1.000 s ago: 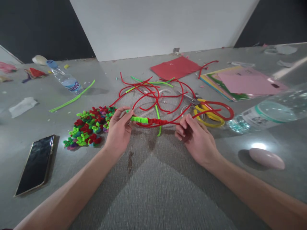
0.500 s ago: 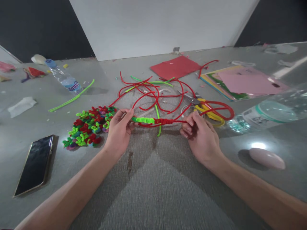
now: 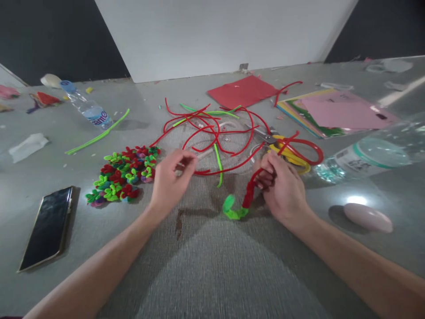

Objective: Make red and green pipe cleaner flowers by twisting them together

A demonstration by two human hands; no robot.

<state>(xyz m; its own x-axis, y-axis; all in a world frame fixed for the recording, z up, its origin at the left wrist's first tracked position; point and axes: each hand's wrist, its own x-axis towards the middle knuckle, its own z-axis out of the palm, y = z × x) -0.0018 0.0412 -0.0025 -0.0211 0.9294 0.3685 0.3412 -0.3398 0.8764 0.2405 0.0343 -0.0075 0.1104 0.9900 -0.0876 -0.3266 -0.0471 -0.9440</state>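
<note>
My right hand [image 3: 279, 184] is closed in a pinch on a red pipe cleaner [image 3: 249, 192]. Its thicker wound red part hangs below my fingers and ends in a bright green wound part [image 3: 234, 212], curved like a hook. The thin red tail sticks up past my thumb, in front of the scissors. My left hand [image 3: 174, 179] hovers beside the loose red pipe cleaners [image 3: 215, 133], fingers loosely curled, a gap between thumb and forefinger and nothing visible in them. A cluster of small red and green pipe-cleaner flowers [image 3: 117, 177] lies left of it.
Scissors with yellow handles [image 3: 290, 157] lie behind my right hand. Further right are a large tilted plastic bottle [image 3: 361, 155] and a pink oval object [image 3: 368, 217]. A phone [image 3: 48, 228] and a small water bottle [image 3: 88, 108] are on the left; coloured sheets [image 3: 345, 110] lie behind.
My left hand has let go of the green end. The wound piece, stretched level between both hands before, now dangles from my right hand, its green end bent and lower.
</note>
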